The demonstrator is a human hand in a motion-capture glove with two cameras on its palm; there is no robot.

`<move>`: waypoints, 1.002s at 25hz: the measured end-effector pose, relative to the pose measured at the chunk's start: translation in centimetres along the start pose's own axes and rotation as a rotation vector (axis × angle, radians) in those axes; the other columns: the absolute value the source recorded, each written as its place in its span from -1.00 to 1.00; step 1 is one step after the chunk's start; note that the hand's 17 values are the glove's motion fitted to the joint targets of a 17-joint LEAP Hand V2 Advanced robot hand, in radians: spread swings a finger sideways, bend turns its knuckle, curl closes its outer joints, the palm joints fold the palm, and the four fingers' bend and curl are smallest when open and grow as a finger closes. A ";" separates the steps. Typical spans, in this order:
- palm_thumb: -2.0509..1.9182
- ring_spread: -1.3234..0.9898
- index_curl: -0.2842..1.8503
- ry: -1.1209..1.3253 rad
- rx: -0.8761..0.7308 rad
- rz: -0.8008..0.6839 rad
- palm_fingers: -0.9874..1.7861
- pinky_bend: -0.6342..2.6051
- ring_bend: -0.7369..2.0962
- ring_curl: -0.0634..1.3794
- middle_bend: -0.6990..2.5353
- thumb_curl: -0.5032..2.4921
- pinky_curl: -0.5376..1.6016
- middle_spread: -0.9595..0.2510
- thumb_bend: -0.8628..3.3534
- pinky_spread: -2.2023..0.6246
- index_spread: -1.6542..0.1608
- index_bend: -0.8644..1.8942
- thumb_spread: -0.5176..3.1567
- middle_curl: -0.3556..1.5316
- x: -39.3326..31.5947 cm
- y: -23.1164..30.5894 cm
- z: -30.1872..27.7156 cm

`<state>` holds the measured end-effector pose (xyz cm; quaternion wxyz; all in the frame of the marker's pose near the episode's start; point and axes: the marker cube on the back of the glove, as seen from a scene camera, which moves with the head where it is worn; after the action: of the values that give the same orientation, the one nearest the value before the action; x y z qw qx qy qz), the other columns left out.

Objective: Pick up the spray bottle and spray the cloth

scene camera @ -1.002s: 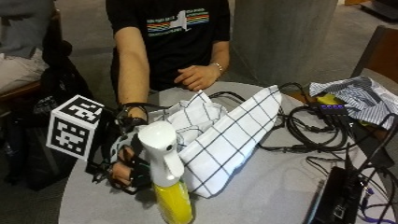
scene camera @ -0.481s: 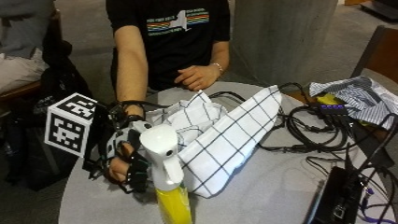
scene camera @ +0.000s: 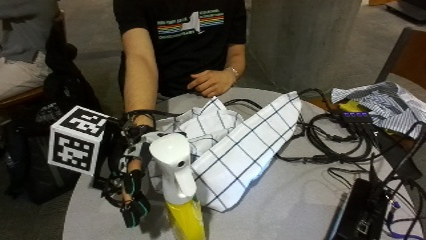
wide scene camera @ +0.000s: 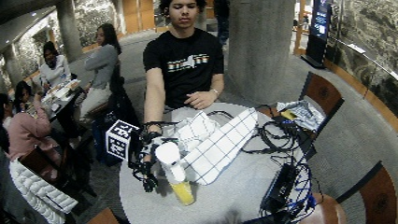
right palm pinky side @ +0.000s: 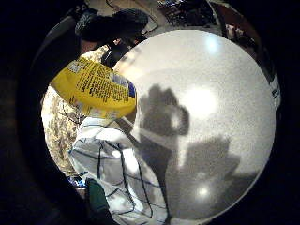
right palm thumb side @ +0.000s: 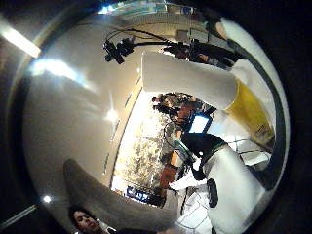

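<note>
Your right hand (scene camera: 133, 195) hangs just beside the bottle (scene camera: 178, 187), on the side away from the cloth (scene camera: 239, 145), with its fingers pointing down toward the table (scene camera: 286, 200) and relaxed, holding nothing. The bottle stands upright near the table's front edge, its long axis vertical: white sprayer head on top, yellow body below. It sits between your hand and the cloth, and the cloth's nearest corner lies just past the bottle's base. In the little finger side palm view the yellow body (right palm pinky side: 93, 89) is close to the palm, with the checked cloth (right palm pinky side: 112, 173) lying next to it; in the thumb side view the white neck (right palm thumb side: 187, 83) crosses near the palm. So the reach is a short sideways close, palm toward the neck. Your bare left hand (scene camera: 210, 82) rests at the far edge, well apart, so the gloved hand is much the nearer. Compared with 1 second ago, your hand has drifted a little lower beside the bottle; the bottle and cloth lie as they did.
</note>
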<state>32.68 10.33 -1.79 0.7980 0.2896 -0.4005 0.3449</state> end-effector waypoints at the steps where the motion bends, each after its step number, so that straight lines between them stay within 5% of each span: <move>1: 0.39 0.15 -0.52 0.003 -0.006 0.006 -0.01 -0.27 -0.27 -0.43 -0.34 -0.39 -0.13 0.58 -0.62 0.73 0.48 -0.33 -0.24 -0.13 -0.1 -0.1 0.2; 25: 0.40 0.18 -0.59 -0.010 0.033 0.062 0.02 -0.27 -0.18 -0.43 -0.32 -0.41 -0.16 0.61 -0.61 0.80 0.46 -0.33 -0.25 -0.17 -0.1 -5.1 5.3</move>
<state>34.27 3.32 -0.11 0.7801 0.2919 -0.4073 0.3746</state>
